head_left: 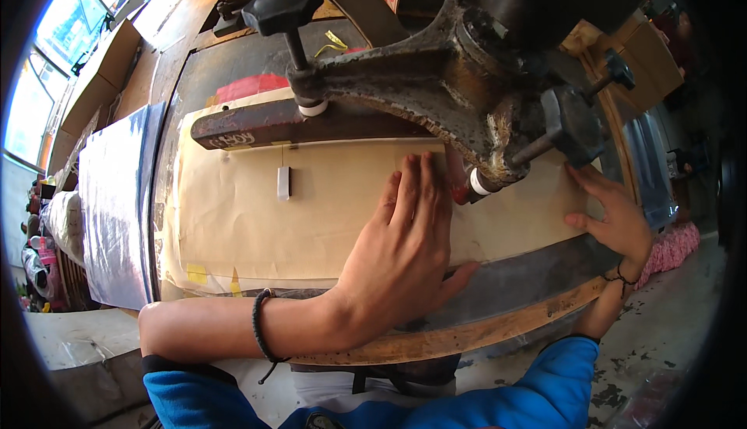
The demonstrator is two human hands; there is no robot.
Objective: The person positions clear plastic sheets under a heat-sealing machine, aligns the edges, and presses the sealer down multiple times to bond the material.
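Note:
My left hand (408, 231) lies flat on a tan paper sheet (233, 219), its fingers stretched out toward the machine and the thumb apart. At the sheet's right end rests my right hand (618, 215), thumb and index finger spread over the paper; its other fingers are partly hidden. A dark metal bar (264, 124) stretches across the far part of the sheet. Above it reaches a worn cast-metal machine arm (389, 71) with a black knob (282, 5) at each end. A small pale rectangular piece (285, 183) sits on the sheet, left of my left hand.
Clear plastic sheets (117, 211) are stacked at the left edge. A wooden strip (482, 324) borders the near side of the table. Cardboard boxes (646, 59) stand at the far right, and a pink bundle (673, 252) lies beyond my right wrist. Red material (250, 87) shows behind the bar.

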